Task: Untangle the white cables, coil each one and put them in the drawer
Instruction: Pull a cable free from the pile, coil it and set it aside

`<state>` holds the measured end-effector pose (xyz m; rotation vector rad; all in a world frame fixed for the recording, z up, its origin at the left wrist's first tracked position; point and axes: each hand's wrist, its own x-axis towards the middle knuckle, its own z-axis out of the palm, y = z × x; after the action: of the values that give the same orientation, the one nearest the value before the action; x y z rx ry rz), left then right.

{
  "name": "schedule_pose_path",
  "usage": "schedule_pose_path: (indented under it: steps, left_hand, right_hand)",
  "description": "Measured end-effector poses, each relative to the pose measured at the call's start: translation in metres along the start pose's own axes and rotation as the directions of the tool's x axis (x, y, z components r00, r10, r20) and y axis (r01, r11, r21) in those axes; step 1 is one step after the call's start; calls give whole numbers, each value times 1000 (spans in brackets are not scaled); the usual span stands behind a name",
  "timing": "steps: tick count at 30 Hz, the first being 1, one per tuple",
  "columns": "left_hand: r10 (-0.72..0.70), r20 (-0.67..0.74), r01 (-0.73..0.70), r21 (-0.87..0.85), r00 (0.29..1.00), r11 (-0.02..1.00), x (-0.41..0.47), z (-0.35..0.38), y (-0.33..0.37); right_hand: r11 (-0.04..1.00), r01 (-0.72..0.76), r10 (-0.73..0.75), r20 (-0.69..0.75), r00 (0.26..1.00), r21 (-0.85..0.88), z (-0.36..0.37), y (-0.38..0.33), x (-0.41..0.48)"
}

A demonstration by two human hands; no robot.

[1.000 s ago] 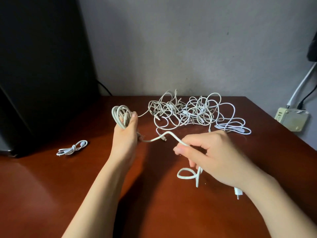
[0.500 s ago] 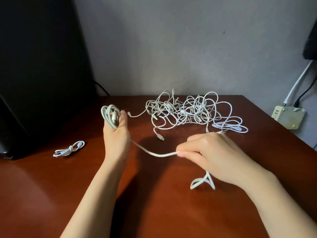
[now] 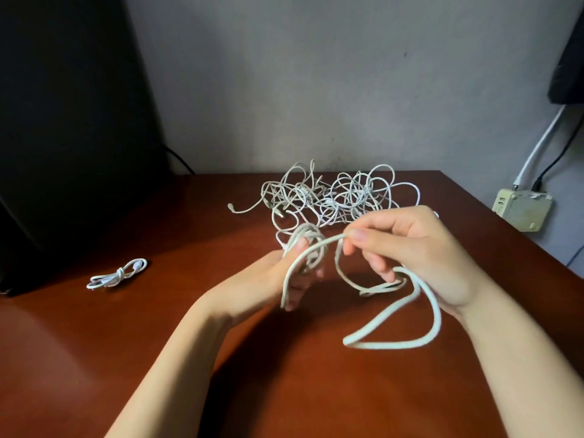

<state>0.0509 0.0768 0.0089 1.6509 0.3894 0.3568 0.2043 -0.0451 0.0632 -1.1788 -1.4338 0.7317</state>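
Note:
My left hand [image 3: 278, 276] holds a partly wound coil of white cable [image 3: 308, 245] above the middle of the table. Beside it, my right hand [image 3: 410, 248] pinches the same cable's free length [image 3: 395, 343] between thumb and fingers close to the coil; the slack hangs below in a wide loop. A tangled pile of white cables [image 3: 341, 197] lies behind both hands near the wall. One small finished white coil [image 3: 118, 275] lies on the table at the left. No drawer is in view.
The reddish-brown wooden table [image 3: 189, 311] meets a grey wall at the back. A large black object [image 3: 63, 121] stands at the left. A pale power adapter [image 3: 521, 210] with white and black leads hangs beyond the table's right edge.
My left hand has swung right and toward me with the coil. My right hand has risen and closed in on the coil, drawing the cable into a hanging loop.

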Motion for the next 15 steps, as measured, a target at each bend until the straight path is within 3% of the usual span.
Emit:
schedule_pose_path:
  steps: [3,7,11,15]
  left_hand:
    - [-71,176,89,-95,982,992,2,4,0]
    - [-36,301,83,-143,953,986,-1,0,1]
    - [-80,176,99,-98,981,990,-2,1,3]
    - [-79,112,114,-350,991,930,1,1,7]
  right_hand:
    - [998,-65,66,-76,995,14,-4,3,2]
    - [990,-122,132,-140,981,78,-5,9,5]
    - [975,-177,196,-147,970,132,-5,13,7]
    - [953,-198,237,-155,959,230,3,17,10]
